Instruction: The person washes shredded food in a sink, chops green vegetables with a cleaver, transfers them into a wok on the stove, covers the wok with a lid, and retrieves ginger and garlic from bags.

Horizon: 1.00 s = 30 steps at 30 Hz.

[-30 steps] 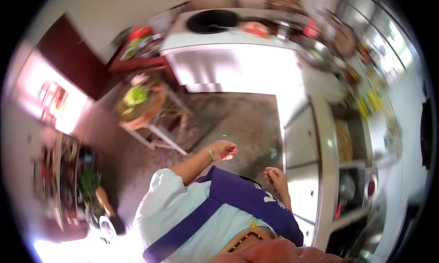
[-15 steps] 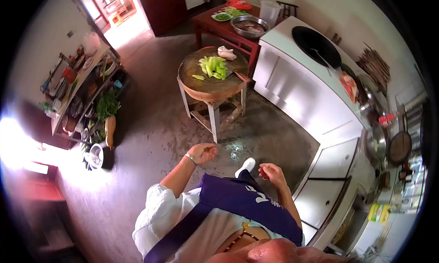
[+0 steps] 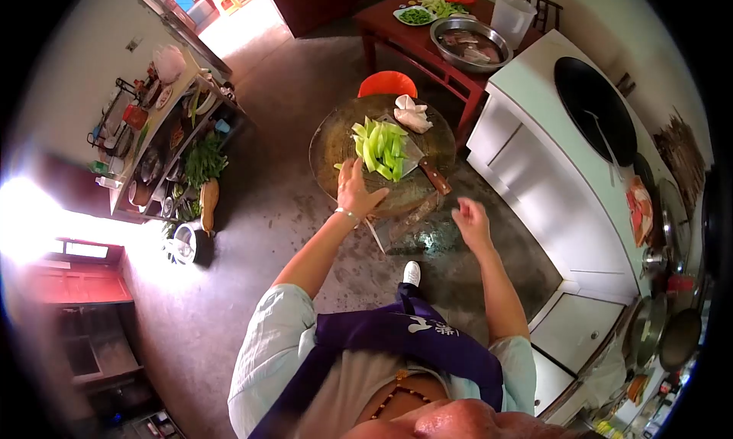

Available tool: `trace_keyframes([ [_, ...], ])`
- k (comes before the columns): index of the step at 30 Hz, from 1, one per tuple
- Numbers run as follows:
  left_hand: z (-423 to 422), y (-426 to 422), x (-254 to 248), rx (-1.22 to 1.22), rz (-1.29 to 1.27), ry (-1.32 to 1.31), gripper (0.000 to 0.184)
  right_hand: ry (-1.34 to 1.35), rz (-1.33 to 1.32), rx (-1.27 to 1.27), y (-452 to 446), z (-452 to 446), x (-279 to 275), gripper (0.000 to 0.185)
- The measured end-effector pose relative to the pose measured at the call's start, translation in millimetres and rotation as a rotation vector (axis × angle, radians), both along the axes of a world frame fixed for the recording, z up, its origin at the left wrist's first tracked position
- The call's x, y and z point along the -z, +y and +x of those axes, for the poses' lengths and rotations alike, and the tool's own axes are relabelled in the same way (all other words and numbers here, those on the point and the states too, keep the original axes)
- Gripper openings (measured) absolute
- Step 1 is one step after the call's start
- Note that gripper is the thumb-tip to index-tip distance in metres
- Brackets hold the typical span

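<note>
My left hand (image 3: 357,191) is over the near left part of a round wooden chopping board (image 3: 324,153), fingers apart and holding nothing. Its fingertips are close to a pile of pale green vegetable slices (image 3: 379,149); whether they touch cannot be made out. Beside and partly beneath the slices lies a cleaver (image 3: 436,177), its brown wooden handle pointing to the near right. Off the board, just below that handle, my right hand (image 3: 472,221) hangs with loosely bent fingers and nothing in it. A pale, crumpled-looking lump (image 3: 413,114) rests at the board's back right.
Behind the board is an orange-red basin (image 3: 388,83). A dark red table (image 3: 382,27) bears a steel bowl (image 3: 471,45), a plate of chopped greens (image 3: 414,15) and a clear bucket (image 3: 512,17). To the right runs a white stove counter (image 3: 527,80) with a wok (image 3: 595,111); shelves (image 3: 164,126) stand left.
I have come closer to the chopping board. My left hand has reached forward over it and spread its fingers. My right hand has moved forward towards the cleaver handle.
</note>
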<state>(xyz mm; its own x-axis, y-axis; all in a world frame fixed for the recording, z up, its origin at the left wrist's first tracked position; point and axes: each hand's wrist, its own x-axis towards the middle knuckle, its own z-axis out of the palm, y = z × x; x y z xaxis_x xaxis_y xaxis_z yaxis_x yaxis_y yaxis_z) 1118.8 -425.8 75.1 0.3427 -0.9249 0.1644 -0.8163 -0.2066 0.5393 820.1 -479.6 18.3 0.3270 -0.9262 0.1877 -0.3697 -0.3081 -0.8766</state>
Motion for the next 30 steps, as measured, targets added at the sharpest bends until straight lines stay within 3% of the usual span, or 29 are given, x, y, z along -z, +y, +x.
trace_keyframes([
  [5, 4, -66, 6, 0.062, 0.236, -0.250, 0.117, 0.327, -0.064, -0.160, -83, 65, -15, 0.044],
  [10, 29, -83, 22, 0.198, 0.163, -0.249, 0.117, 0.614, 0.001, -0.306, -103, 91, -18, 0.044],
  [13, 39, -86, 26, 0.205, 0.098, -0.189, 0.116, 0.631, 0.010, -0.311, -94, 98, -21, 0.046],
  [16, 45, -88, 31, 0.225, 0.030, -0.124, 0.114, 0.647, 0.086, -0.195, -65, 111, -27, 0.044],
  [17, 44, -87, 27, 0.224, 0.028, -0.117, 0.113, 0.643, -0.007, -0.150, -56, 114, -22, 0.036],
  [20, 46, -84, 28, 0.206, -0.070, -0.052, 0.105, -0.078, 0.785, -0.029, -29, 130, -26, 0.028],
  [21, 48, -84, 31, 0.199, -0.111, -0.025, 0.102, -0.072, 0.830, -0.003, -20, 140, -30, 0.019],
  [24, 56, -83, 32, 0.211, -0.170, -0.028, 0.090, -0.157, 0.923, 0.024, -2, 161, -34, 0.019],
  [30, 57, -81, 33, 0.200, -0.263, 0.100, 0.069, -0.203, 0.830, 0.124, 22, 177, -30, 0.020],
])
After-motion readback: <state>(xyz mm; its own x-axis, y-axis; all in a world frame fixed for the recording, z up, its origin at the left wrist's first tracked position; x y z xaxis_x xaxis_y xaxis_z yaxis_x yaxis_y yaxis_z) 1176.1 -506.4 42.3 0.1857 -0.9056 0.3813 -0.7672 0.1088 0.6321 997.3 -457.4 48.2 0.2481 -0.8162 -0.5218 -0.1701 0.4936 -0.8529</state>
